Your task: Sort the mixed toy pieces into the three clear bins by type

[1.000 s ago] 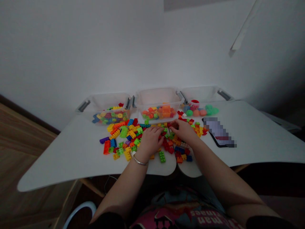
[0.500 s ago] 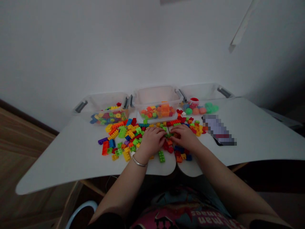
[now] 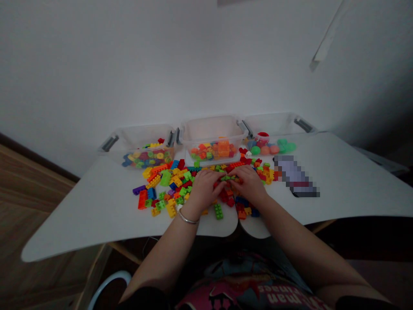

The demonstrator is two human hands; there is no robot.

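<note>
My left hand, a silver bangle at its wrist, reaches into a spread of toy building bricks. Opposite it is my right hand, fingertips almost meeting those of the left. Between them shows a small green toy brick, pinched from both sides and partly hidden by the fingers. Red bricks lie just below the fingertips. A long green brick rests on the table near my left wrist, and dark blue bricks lie under my right hand.
Three clear plastic bins stand along the wall: a left bin with mixed pieces, a middle bin with mostly orange pieces, a right bin with balls. A phone lies right. The white table has a seam at its middle front.
My fingertips have shifted slightly around the green brick, and my right hand has moved a little to the left. The loose bricks and bins look the same.
</note>
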